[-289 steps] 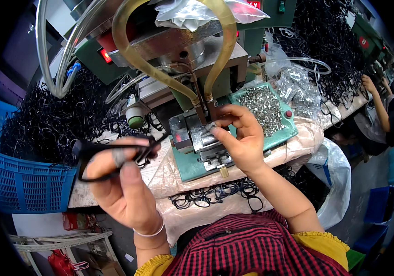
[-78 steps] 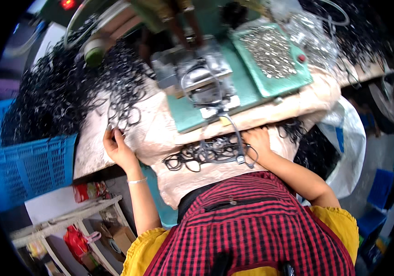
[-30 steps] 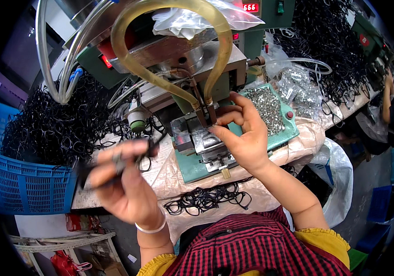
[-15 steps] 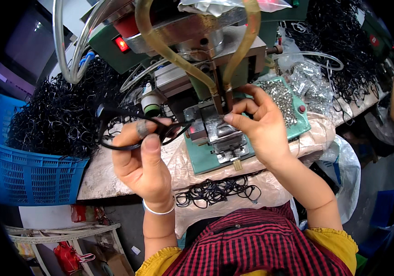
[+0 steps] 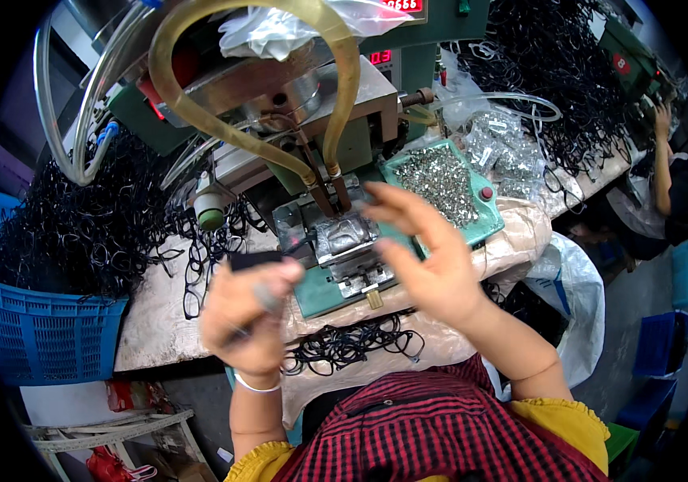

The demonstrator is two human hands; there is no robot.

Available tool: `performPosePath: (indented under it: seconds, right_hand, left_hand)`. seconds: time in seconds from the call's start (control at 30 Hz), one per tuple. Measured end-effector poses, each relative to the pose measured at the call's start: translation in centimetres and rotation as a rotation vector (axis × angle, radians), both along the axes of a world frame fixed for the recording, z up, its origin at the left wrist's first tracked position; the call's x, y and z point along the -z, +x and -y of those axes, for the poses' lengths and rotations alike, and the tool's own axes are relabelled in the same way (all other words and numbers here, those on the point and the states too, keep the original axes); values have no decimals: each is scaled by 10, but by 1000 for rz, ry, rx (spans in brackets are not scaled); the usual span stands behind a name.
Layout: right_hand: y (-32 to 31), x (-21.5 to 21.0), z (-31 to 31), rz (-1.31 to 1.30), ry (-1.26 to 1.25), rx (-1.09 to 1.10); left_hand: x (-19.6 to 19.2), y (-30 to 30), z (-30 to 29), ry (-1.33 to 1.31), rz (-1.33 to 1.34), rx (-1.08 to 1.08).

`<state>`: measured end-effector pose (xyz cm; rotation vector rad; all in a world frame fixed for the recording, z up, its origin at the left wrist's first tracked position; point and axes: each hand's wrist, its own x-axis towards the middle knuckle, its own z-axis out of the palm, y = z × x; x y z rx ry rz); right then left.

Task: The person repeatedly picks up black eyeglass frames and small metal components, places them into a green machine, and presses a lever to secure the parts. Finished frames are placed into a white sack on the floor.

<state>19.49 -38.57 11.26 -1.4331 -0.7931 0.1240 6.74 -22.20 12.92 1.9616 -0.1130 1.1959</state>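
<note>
My left hand (image 5: 248, 317), smeared by motion, is closed around a black eyeglass frame (image 5: 257, 259) to the left of the machine's jig. Only a dark part of the frame shows above the fingers; the rest is hidden or blurred. My right hand (image 5: 432, 261) hangs just right of the metal jig (image 5: 346, 234), its fingers spread and nothing visible in them. Two copper-coloured electrodes (image 5: 330, 193) stand over the jig, each fed by a yellowish hose. A green base plate (image 5: 320, 297) carries the jig.
A green tray (image 5: 484, 229) of tiny metal parts lies right of the jig, near bagged metal parts (image 5: 512, 145). Black frames heap over a blue basket (image 5: 47, 337) at left. More black frames (image 5: 352, 345) lie at the near edge. Another person's arm (image 5: 663, 161) shows far right.
The view has shifted, so the machine sits further left. My right hand has come off the jig and its fingers have spread. My left hand has turned, swinging the eyeglass frame.
</note>
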Motion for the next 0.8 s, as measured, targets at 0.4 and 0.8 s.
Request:
performPosePath:
  seconds: [0.4,0.8]
  right_hand:
    - [90,70,41,610,-350,666]
    - [130,85,16,811,-415,357]
  left_hand:
    - [8,14,7,505,-218,232]
    - [19,2,12,541,-208,170]
